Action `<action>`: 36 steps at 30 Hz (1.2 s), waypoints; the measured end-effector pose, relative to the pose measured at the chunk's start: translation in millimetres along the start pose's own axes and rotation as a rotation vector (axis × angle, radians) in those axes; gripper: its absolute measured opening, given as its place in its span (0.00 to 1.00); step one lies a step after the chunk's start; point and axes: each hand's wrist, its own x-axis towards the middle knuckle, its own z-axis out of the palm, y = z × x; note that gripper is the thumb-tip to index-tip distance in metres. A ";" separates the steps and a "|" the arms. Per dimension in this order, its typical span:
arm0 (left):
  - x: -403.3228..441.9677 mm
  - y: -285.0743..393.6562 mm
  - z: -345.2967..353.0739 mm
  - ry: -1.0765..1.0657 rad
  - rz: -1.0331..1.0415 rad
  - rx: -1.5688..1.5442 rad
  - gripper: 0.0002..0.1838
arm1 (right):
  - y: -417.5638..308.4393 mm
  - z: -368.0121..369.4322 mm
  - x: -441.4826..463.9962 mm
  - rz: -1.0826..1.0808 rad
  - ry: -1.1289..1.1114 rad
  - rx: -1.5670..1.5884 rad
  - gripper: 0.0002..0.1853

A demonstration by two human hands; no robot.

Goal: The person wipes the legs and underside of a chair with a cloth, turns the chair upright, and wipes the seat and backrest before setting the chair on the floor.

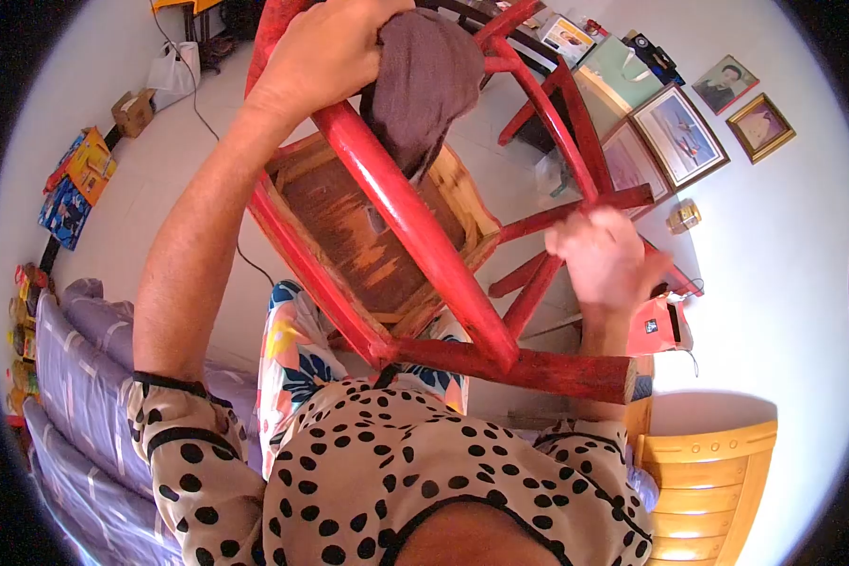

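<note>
A red wooden chair (pixel 401 222) is tipped in front of my body, its bare brown seat underside facing me. My left hand (pixel 335 57) is closed at the top of a red chair bar, with a dark brown cloth (pixel 424 80) bunched at its fingers. The cloth hangs down over the frame, partly covering the seat underside. My right hand (pixel 604 255) is beside the chair's crossing red bars on the right. Motion smears its fingers, which look curled; whether they touch the bar is unclear.
Framed pictures (pixel 679 137) lean by the right wall, near a red bag (pixel 658 325). A yellow wooden headboard (pixel 712 467) stands lower right, purple-grey cushions (pixel 94 377) lower left. A cable (pixel 212 132) runs across the floor. Boxes (pixel 134 111) line the left wall.
</note>
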 end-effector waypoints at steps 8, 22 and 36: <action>-1.4 -1.6 3.1 0.041 0.029 0.050 0.15 | -1.6 31.6 -27.7 -0.212 -0.335 0.090 0.52; -3.1 17.2 -2.1 0.118 0.038 -0.355 0.11 | -8.2 53.9 -65.2 -0.247 -0.208 -0.019 0.28; 2.3 6.7 6.6 0.289 0.247 -0.759 0.14 | -12.4 55.2 -49.2 -0.323 -0.218 -0.134 0.25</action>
